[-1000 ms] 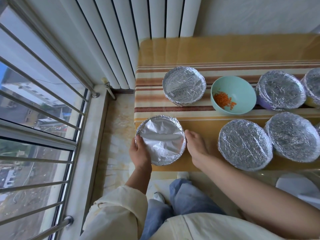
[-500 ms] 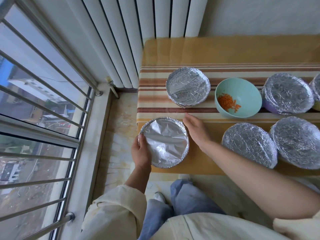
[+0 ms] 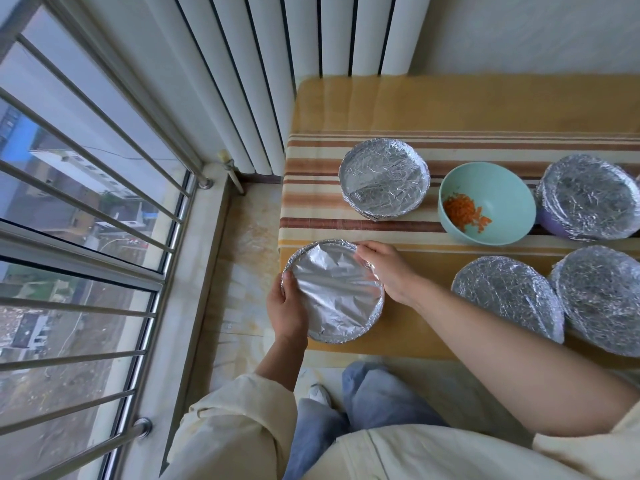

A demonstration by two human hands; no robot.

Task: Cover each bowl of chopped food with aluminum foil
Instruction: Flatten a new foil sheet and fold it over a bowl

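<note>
A bowl covered with smooth aluminum foil (image 3: 337, 294) sits at the table's near left corner. My left hand (image 3: 287, 306) grips its left rim. My right hand (image 3: 384, 268) curls over its far right rim, fingers pressing the foil edge. A teal bowl (image 3: 498, 195) behind holds chopped carrot (image 3: 464, 211) and has no foil. Four other bowls wear crinkled foil: one at back left (image 3: 382, 178), a purple one at back right (image 3: 588, 197), two at front right (image 3: 509, 296) (image 3: 602, 299).
The table (image 3: 433, 109) carries a striped cloth and stands against a white radiator (image 3: 294, 64). A barred window (image 3: 86, 220) runs along the left, with a marble sill beside the table. My knees are below the table's front edge.
My right hand moved from the bowl's right side up along the rim to its far right edge. My left hand stayed on the left rim.
</note>
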